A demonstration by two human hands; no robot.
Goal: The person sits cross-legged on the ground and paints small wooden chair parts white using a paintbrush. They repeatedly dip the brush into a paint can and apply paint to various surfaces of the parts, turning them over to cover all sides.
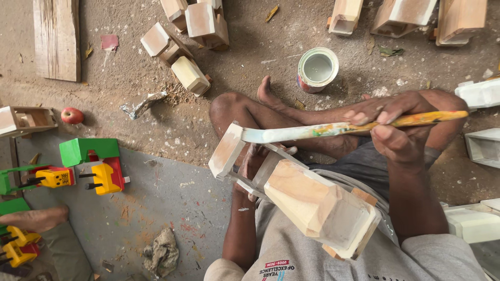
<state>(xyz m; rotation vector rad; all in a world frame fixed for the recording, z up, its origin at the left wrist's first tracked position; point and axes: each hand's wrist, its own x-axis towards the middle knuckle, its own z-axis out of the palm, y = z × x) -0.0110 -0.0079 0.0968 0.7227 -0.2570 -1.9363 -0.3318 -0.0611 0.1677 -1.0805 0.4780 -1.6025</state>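
Right hand [398, 130] clenched around paintbrush [333, 129], wrist bent inward; left hand [252, 165] grasps wooden toy truck [307, 200] from beneath, tilted.

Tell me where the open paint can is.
The paint can stands on the dirt floor at top centre, just beyond the person's bare foot.

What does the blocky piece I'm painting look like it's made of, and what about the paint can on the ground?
Pale blocky toy body: apparently bare wood, grain showing, partly coated white. Round open paint can: probably metal, judging by its thin shiny rim, with white paint inside.
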